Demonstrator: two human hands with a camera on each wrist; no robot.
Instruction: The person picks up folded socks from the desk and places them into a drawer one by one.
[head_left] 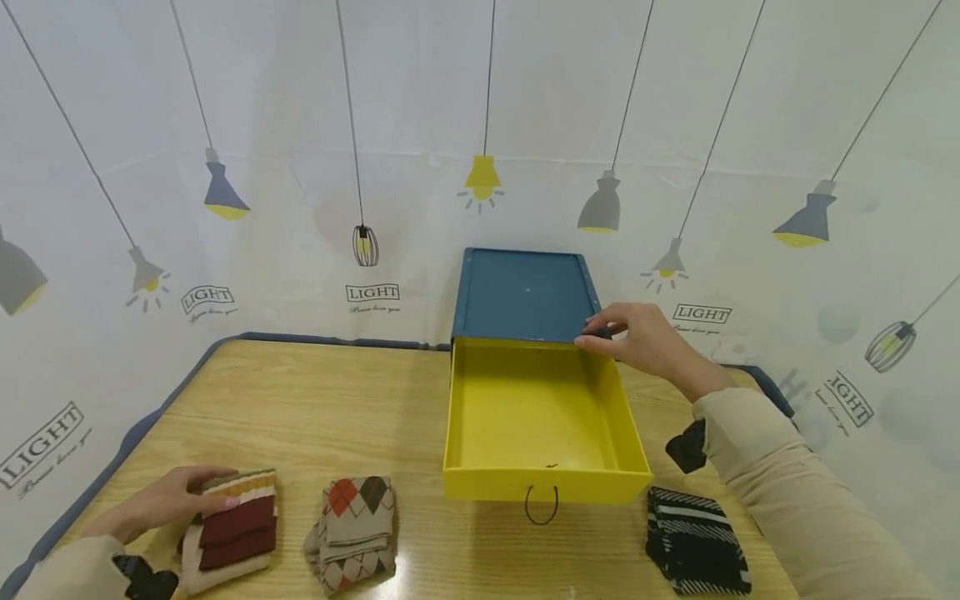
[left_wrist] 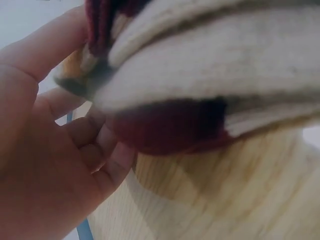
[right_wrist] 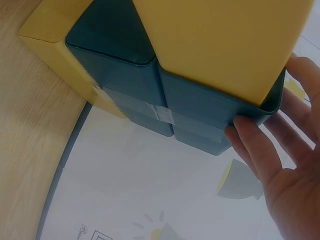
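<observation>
My left hand (head_left: 168,502) pinches a folded pair of maroon, cream and mustard socks (head_left: 238,529) at the table's left, thumb on top. In the left wrist view the socks (left_wrist: 215,60) are close and blurred, with fingertips at their edge. With thumb and fingers curled round its front right corner, my right hand (head_left: 641,340) holds the blue drawer case (head_left: 525,292). From that case a yellow drawer (head_left: 547,487) sticks out, bare inside, with a thin loop handle on its front. In the right wrist view the fingers (right_wrist: 257,145) touch the case's side (right_wrist: 210,102).
Folded argyle socks (head_left: 358,529) lie between the left hand and the drawer. Black-and-white folded socks (head_left: 697,542) lie right of the drawer front. Clear tape (right_wrist: 165,114) joins two stacked blue cases. A lamp-printed curtain (head_left: 420,208) hangs behind the wooden table (head_left: 337,400).
</observation>
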